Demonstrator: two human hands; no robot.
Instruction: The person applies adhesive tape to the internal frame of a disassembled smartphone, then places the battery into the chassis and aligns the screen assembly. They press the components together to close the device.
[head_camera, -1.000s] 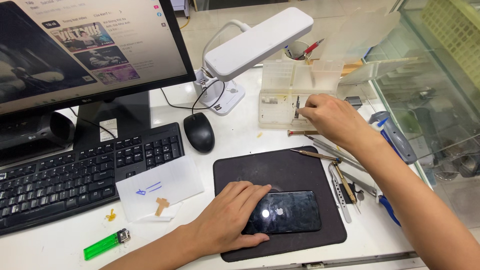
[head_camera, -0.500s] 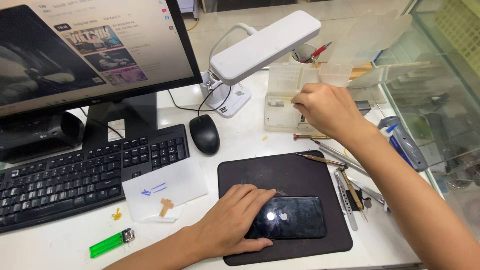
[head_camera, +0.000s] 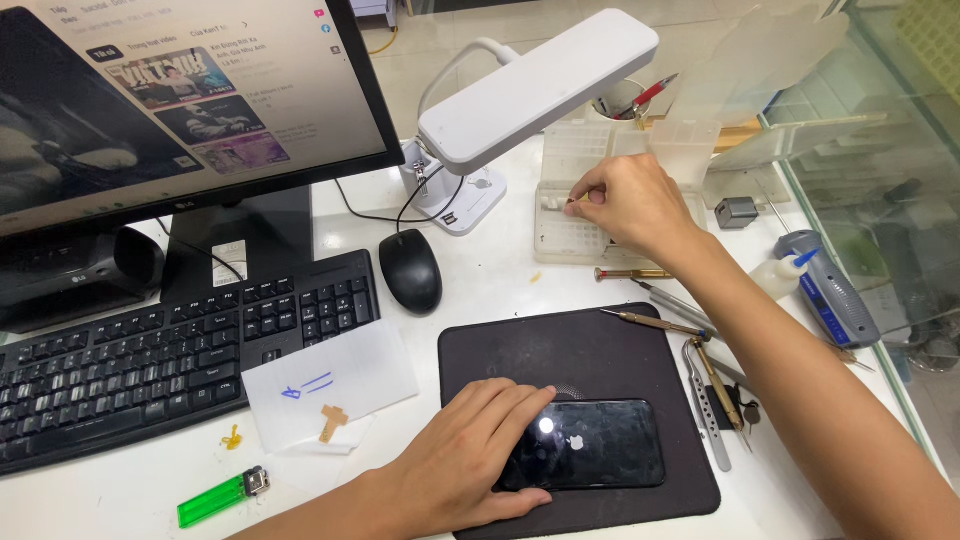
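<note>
My left hand (head_camera: 465, 455) lies flat on the left end of a black phone (head_camera: 600, 445), which rests back side up on a dark mat (head_camera: 600, 350). My right hand (head_camera: 630, 205) reaches over a clear plastic compartment box (head_camera: 565, 235) behind the mat. Its thumb and forefinger pinch a tiny part, too small to identify. Several small screwdrivers (head_camera: 655, 322) and tweezers (head_camera: 705, 410) lie along the mat's right edge, under my right forearm.
A white desk lamp (head_camera: 530, 85) hangs over the box. A black mouse (head_camera: 411, 270), keyboard (head_camera: 170, 355) and monitor (head_camera: 170, 100) fill the left. A paper note (head_camera: 330, 385) and green lighter (head_camera: 220, 498) lie at the front left. A glass case (head_camera: 880, 180) stands right.
My right hand has moved left across the compartment box and pinched down into it. The view has shifted slightly. My left hand stays on the phone.
</note>
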